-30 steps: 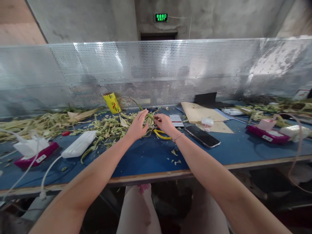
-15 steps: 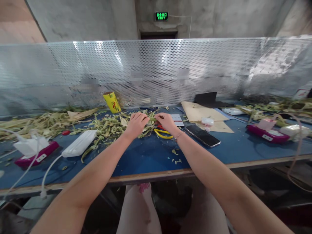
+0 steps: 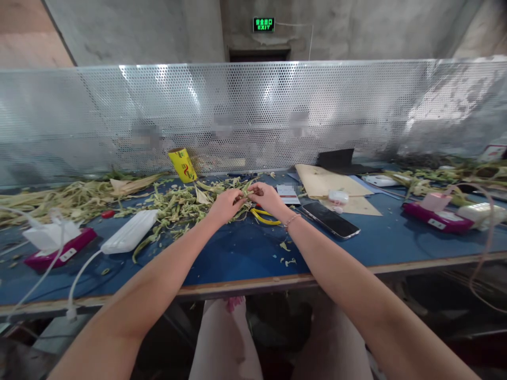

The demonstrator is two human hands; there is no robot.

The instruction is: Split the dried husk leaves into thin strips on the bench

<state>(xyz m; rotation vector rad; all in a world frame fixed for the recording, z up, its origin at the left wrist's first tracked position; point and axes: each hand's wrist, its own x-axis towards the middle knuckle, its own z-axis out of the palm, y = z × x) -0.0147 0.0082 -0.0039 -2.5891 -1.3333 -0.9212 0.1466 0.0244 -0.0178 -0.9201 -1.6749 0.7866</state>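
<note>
"Green plant piece between the hands, right? Who has it?"

"Both. The left hand and the right hand pinch it, fingertips nearly meeting."

"What differs from a second ago?"

"Back then the left hand was spread open and a long stalk stuck out past it, away and to the left. Now those fingers are curled in, close to the right hand's, and that long end no longer shows."

"Which way does the piece point?"

"The bit I can see slants away from the person, leaning slightly right. Fingers cover the rest, so I can't tell its whole long axis."

"And around them?"

"Yellow handles just on the near side of the right hand, a white card just beyond it, a phone to its right. Left of the left hand, a heap of green trimmings; farther left and nearer, a white block on the blue desk."
</note>
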